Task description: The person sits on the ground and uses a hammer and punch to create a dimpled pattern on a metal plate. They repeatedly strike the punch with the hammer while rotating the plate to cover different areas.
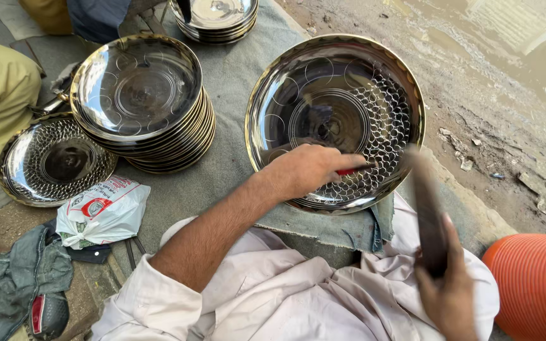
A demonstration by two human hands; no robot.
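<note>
A large shiny steel plate [285, 82] with a gold rim lies on a grey cloth [235, 69] in front of me. Part of its surface bears a scale-like hammered pattern, the rest only faint circles. My left hand [308, 169] rests on the plate's near side, shut on a thin punch tool with a red band [352, 171] pointing at the pattern. My right hand [451, 297] is lower right, gripping a dark hammer [427, 211] whose head is raised and blurred near the plate's right rim.
A stack of similar plates [139, 88] stands to the left, a patterned plate [55, 161] beside it, another stack [216, 17] at the top. A white plastic bag [103, 211], dark cloth [14, 284], an orange ribbed container [532, 284] and muddy ground [500, 82] lie around.
</note>
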